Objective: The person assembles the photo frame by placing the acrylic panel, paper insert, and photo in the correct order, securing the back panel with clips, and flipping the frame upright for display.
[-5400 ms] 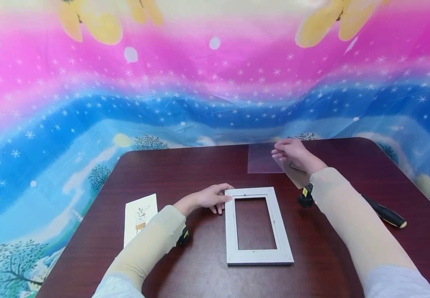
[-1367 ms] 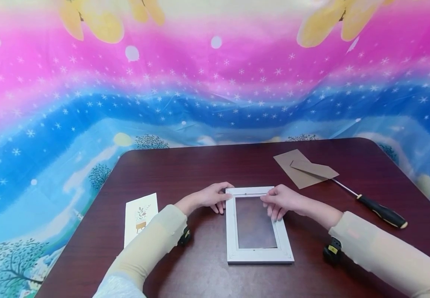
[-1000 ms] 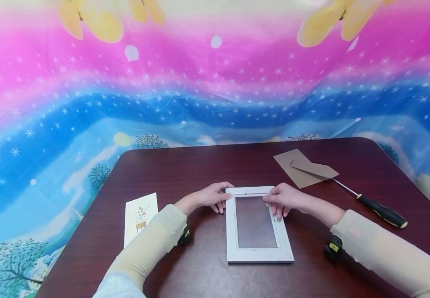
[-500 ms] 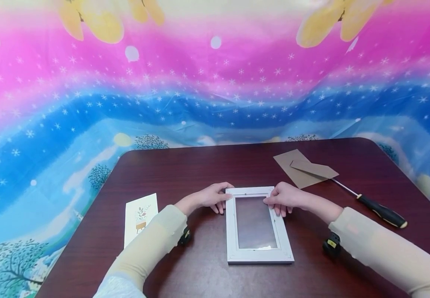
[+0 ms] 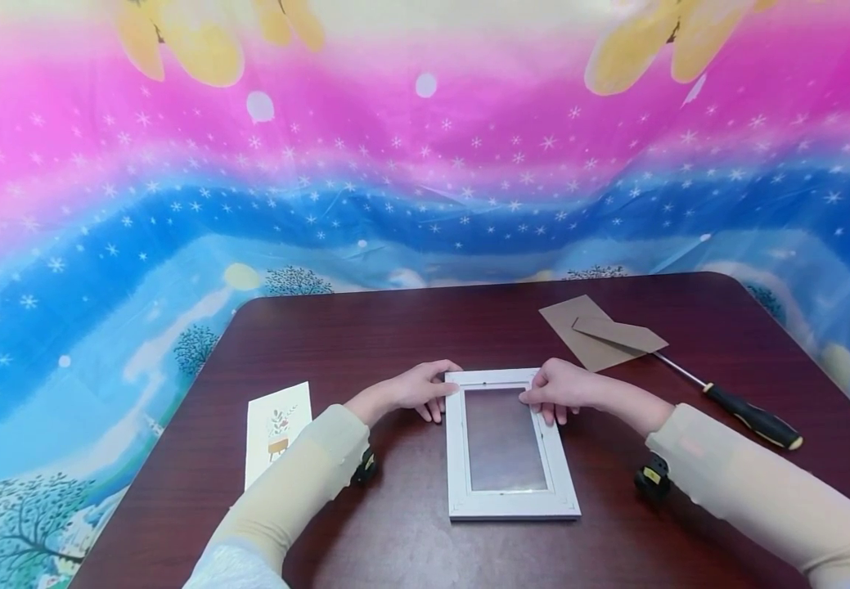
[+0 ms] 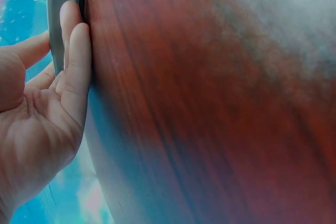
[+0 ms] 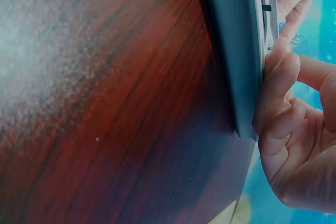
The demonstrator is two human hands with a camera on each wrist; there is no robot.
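Note:
A white picture frame point(image 5: 560, 478) lies flat on the dark red-brown table, its inner ledge facing up. Within its opening rests a clear plastic sheet point(image 5: 505, 442) with a dull sheen. My left hand point(image 5: 419, 389) grips the frame's far left corner, thumb on top and fingers along the outer side. At the far right corner is my right hand point(image 5: 563, 386), its thumb and fingertips at the inner edge by the sheet and other fingers bent against the side. In the right wrist view, the curled fingers point(image 7: 278, 90) sit right at the frame's side point(image 7: 231, 51).
A card with a plant drawing point(image 5: 277, 421) lies to the left, partly behind the left sleeve. At the back right is a brown backing board point(image 5: 579, 335) with its stand flap raised. A screwdriver point(image 5: 756, 417) with a black handle lies beside it, its tip hidden.
The clear sheet, held up over the far right earlier, now lies in the frame's opening. The right hand came down to the frame's far right corner; the left hand stayed.

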